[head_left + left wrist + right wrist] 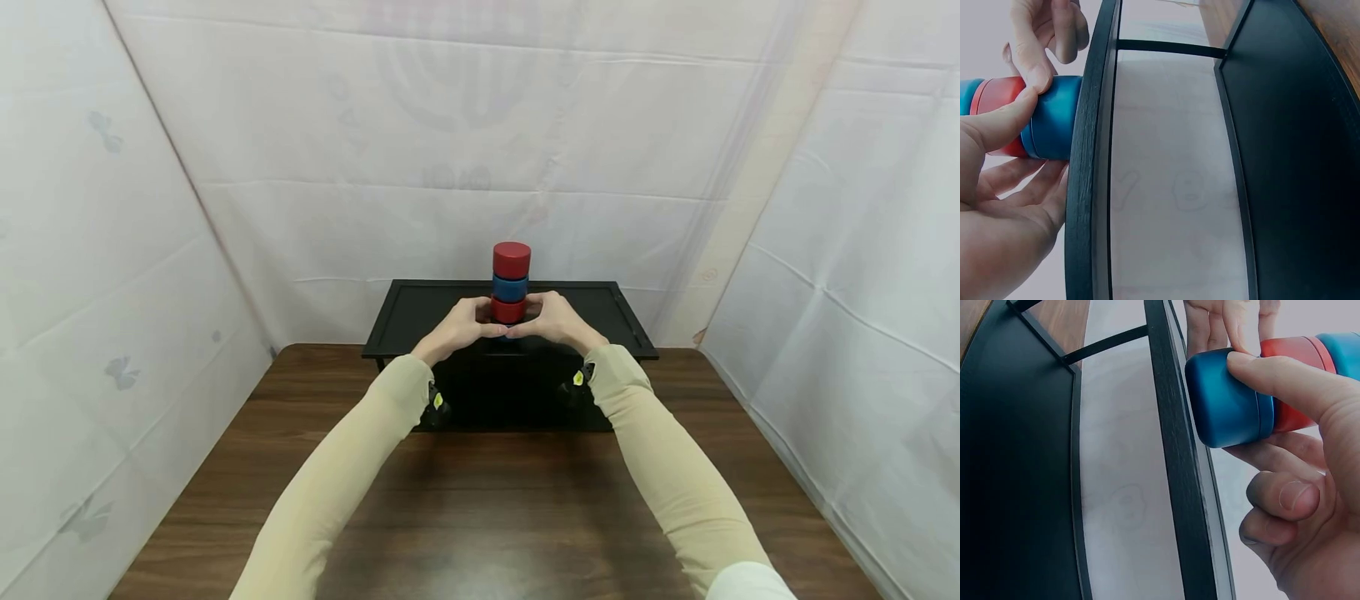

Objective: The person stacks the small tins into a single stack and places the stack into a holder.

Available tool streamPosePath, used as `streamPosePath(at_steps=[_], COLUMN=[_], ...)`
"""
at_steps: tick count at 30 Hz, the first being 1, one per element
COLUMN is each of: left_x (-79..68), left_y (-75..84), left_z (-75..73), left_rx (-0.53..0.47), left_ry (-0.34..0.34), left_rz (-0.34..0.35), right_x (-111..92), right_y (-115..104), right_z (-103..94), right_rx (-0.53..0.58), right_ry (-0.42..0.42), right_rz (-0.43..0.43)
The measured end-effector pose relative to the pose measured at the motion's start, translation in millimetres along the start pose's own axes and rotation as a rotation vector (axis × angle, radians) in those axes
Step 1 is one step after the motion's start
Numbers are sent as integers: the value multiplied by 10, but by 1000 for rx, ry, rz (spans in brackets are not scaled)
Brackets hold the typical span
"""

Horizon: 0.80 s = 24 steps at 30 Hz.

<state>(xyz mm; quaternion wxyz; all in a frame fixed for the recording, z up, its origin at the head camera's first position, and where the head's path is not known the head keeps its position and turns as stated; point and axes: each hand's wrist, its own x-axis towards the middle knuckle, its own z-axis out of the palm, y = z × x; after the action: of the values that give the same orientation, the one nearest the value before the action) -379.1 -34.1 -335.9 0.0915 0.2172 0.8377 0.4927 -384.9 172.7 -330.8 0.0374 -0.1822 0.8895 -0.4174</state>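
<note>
A column of small round tins stands at the front of a black shelf top. A red tin [512, 260] is uppermost, then a blue tin [510, 288], a lower red tin [507, 310] and a bottom blue tin [1057, 119]. My left hand [457, 327] grips the lower part from the left, thumb across the bottom blue tin near its seam with the red one. From the right, my right hand [558, 321] holds the same tin, its thumb [1272, 375] along the blue side. Both thumb tips meet at the front in the head view.
The raised black shelf [435, 312] stands at the back of a brown wooden table [480, 517], its underside open towards me. White sheeting [337, 125] hangs behind and along both sides.
</note>
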Motion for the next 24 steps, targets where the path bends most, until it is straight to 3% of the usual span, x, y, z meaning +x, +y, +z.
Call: streamPosePath(at_steps=[17, 24], left_x=[42, 38], left_y=[58, 62], left_z=[37, 30], left_rx=[-12, 6], left_ry=[17, 23], left_rz=[-7, 4], right_x=[3, -22], right_y=[-17, -20], right_z=[-60, -87], right_rx=[12, -44], right_ry=[1, -10], right_rz=[14, 22])
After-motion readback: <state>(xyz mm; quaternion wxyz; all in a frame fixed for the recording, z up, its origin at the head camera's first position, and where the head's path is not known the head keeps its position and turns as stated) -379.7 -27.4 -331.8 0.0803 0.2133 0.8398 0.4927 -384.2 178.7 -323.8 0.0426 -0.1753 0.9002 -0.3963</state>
